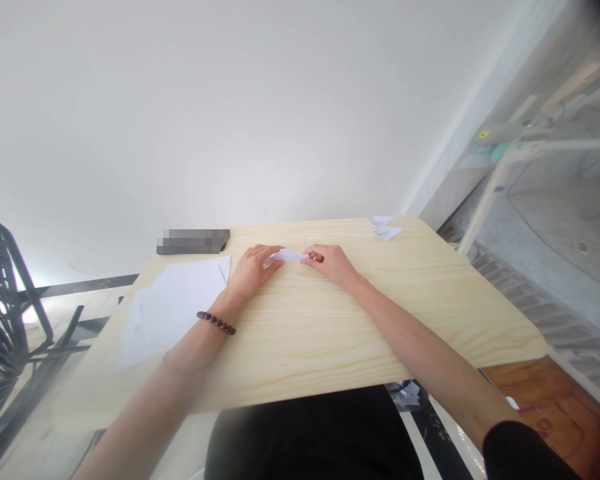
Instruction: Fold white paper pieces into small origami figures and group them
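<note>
A small folded piece of white paper (291, 255) is held between my two hands just above the middle of the table. My left hand (254, 268), with a dark bead bracelet on its wrist, pinches the paper's left end between thumb and fingers. At the right end, my right hand (330, 262) grips it with the thumb against curled fingers. White sheets of paper (175, 300) lie to the left, partly under my left forearm. Two small folded paper pieces (387, 232) rest near the far right corner.
The pale wooden table (300, 347) stands against a white wall. At its far left edge is a dark, pixelated object (193, 242). A black chair (10, 300) stands on the left, and a white metal frame (495, 187) is on the right.
</note>
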A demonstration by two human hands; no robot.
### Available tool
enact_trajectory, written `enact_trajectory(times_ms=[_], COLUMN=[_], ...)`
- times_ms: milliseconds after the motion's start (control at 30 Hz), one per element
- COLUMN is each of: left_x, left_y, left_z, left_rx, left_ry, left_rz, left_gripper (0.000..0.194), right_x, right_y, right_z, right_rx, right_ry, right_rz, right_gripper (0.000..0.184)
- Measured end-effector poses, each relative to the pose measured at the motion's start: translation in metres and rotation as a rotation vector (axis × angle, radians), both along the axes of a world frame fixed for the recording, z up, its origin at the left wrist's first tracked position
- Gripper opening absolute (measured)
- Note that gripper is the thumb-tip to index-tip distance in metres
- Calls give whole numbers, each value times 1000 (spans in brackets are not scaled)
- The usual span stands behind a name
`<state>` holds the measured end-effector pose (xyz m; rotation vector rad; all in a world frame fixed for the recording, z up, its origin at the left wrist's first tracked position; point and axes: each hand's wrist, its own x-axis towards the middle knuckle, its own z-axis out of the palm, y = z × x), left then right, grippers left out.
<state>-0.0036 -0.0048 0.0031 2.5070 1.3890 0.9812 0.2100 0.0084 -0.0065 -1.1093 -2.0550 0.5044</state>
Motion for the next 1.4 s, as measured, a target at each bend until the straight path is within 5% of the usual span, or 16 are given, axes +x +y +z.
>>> enact_trajectory(times_ms=[200,667,1033,1400], left_x=[5,7,3,6], left_y=[-10,-10,-9,-6], left_z=[7,7,7,5], left_rx=[-173,-209,-170,125], left_ry=[-11,17,43,-43], left_rz=[-104,37,99,-72], left_gripper=[25,29,26,18], right_x=[-3,-5,-3,-4], right_y=[-5,-8,-6,-10], right_z=[2,4,4,6], right_rx=[57,113,108,84], right_ry=[-25,-73,-50,-103], right_rz=[69,71,38,59], right_gripper=[20,25,25,23])
